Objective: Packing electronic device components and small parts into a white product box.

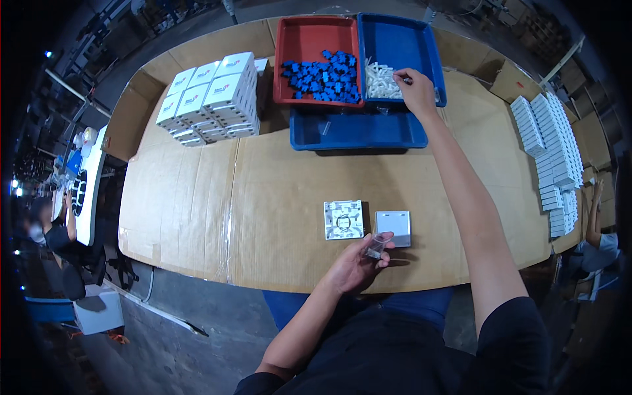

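My left hand (359,264) is closed around a small clear plastic cup (378,245), near the front edge of the table. Just beyond it lie a flat white square box part (393,224) and, to its left, a white square piece with a grey pattern and a dark ring (343,220). My right hand (417,91) reaches far out over a blue tray (401,39) with its fingertips pinched at the pile of small white plastic pieces (380,80). What sits between those fingertips is too small to make out.
A red tray (316,33) of blue puzzle-shaped pieces (322,76) adjoins the blue tray. In front stands a shallower blue tray (359,130) holding a small clear item. White boxes (210,95) are stacked at left, more (553,158) at right. Cardboard walls edge the table; other people sit on both sides.
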Motion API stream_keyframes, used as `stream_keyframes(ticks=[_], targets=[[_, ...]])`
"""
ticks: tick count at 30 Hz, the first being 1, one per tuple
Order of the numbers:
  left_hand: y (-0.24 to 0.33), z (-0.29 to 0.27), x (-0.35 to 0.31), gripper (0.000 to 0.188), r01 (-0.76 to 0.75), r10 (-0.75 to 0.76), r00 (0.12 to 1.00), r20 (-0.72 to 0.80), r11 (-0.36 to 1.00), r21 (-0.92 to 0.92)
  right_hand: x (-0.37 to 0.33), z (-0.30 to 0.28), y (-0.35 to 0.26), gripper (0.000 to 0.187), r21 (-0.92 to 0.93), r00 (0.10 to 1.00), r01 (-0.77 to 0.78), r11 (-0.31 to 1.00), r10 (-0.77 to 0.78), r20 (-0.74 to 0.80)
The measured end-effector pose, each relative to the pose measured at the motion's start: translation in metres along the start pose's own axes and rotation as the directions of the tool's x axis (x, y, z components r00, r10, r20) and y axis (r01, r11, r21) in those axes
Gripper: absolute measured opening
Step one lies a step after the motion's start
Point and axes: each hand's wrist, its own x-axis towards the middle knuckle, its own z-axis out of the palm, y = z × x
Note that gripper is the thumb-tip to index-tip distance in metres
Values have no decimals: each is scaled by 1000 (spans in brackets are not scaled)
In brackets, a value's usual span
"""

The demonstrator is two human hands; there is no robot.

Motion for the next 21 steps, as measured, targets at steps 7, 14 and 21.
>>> stream_keyframes(ticks=[7,14,21], targets=[[40,63,0,56,-203,214,975,-66,969,144,-70,-103,-78,17,491,968,-251,835,215,130],[58,121,15,54,-301,305,950,-61,951,70,-153,-166,-146,13,610,968,-252,751,207,146],[38,123,-13,53,-290,292,956,-34,955,61,-186,-174,-177,9,525,962,-166,835,20,273]])
